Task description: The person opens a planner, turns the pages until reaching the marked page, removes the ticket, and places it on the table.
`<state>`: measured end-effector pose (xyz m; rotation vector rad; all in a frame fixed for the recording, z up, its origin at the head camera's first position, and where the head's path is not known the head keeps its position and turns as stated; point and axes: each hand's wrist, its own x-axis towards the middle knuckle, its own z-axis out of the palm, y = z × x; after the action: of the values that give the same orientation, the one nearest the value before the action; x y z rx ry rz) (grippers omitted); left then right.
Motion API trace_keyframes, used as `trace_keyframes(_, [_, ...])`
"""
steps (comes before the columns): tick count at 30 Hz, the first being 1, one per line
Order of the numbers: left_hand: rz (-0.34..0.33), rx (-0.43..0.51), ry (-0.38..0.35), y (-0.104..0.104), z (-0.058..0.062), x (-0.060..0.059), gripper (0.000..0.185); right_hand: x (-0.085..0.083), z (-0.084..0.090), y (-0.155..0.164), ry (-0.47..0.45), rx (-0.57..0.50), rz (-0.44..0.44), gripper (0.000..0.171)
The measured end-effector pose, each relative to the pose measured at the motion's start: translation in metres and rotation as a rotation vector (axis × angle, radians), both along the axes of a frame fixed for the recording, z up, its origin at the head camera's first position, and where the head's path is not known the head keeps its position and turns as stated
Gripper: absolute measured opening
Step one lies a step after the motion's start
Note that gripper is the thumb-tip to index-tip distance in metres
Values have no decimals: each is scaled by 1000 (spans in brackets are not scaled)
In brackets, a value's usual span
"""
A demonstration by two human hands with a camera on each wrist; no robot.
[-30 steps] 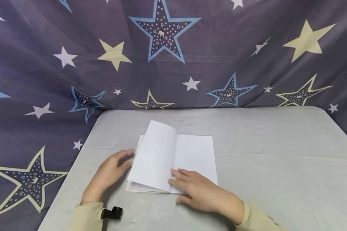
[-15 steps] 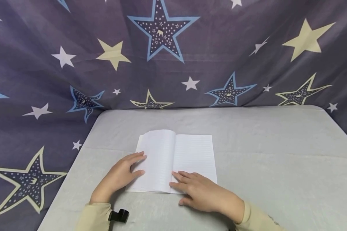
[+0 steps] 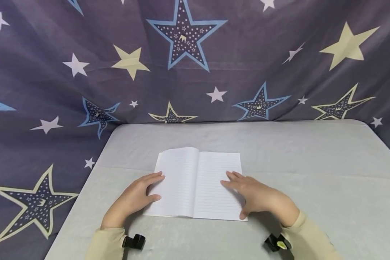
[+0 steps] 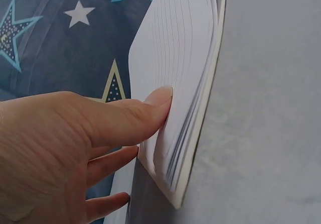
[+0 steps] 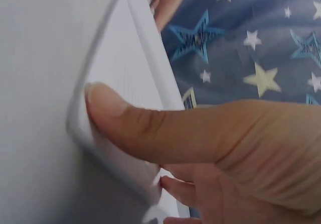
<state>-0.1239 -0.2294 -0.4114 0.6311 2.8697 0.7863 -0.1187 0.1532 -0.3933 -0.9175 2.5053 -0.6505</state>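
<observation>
An open notebook [image 3: 214,195] with white ruled pages lies on the table, its left side thicker and bulging a little near the spine. My left hand [image 3: 134,196] rests on the left page by its outer edge, thumb and fingers spread; in the left wrist view the thumb [image 4: 159,101] touches the ruled paper. Over the outer part of the right page is my right hand [image 3: 260,195], fingers extended. Its thumb [image 5: 108,103] lies at the page's near corner in the right wrist view. Neither hand curls round anything.
A pale grey cloth covers the table [image 3: 328,187]. Behind and to the left hangs a dark curtain [image 3: 234,47] with a star pattern. Black straps with small mounts [image 3: 134,242] sit on both wrists.
The lifted page has come down flat on the left. My left hand moved right onto that page and stayed. My right hand shifted from the spine to the right page's outer edge.
</observation>
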Motion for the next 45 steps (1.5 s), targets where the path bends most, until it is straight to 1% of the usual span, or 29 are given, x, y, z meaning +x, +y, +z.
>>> trace_keyframes(4, [5,-1,-8,1,0,-1,60,-7,1,13,-63,-8,-45,118])
trace_keyframes(7, [6,0,-9,2,0,-1,60,-8,0,16,-91,-11,-56,119])
trace_keyframes(12, [9,6,-1,0,0,-1,59,-7,-2,13,-84,-20,-60,119])
trace_keyframes(14, [7,8,2,0,0,0,59,-6,-3,11,-87,-22,-79,117])
trace_keyframes(17, [3,8,4,0,0,0,59,-5,-6,8,-88,-19,-117,110])
trace_keyframes(20, [5,12,0,0,0,0,59,-3,-6,5,-60,-3,-162,98])
trace_keyframes(25, [12,14,-1,0,0,0,59,-2,-6,-2,36,23,-208,81])
trace_keyframes(28, [10,10,-5,0,0,0,59,-1,-3,-6,98,40,-247,65])
trace_keyframes(30, [9,8,-9,0,-1,0,59,0,0,-9,119,14,-297,65])
trace_keyframes(32, [6,9,-11,-1,-1,0,59,1,5,-13,123,-51,-365,69])
trace_keyframes(35, [1,12,-6,-1,-1,-1,59,4,11,-20,90,-177,-459,90])
trace_keyframes(37, [-1,14,-3,-1,-1,-1,59,6,15,-23,61,-224,-496,96])
trace_keyframes(39, [-1,13,-2,-2,-1,-1,59,9,16,-26,38,-233,-507,93])
trace_keyframes(41, [1,13,-6,-2,-2,-1,59,13,17,-30,34,-223,-500,87])
trace_keyframes(43, [1,11,-9,-2,-2,-1,59,16,16,-34,51,-215,-475,81])
trace_keyframes(45, [1,9,-12,-2,-3,-1,59,20,14,-39,88,-216,-437,76])
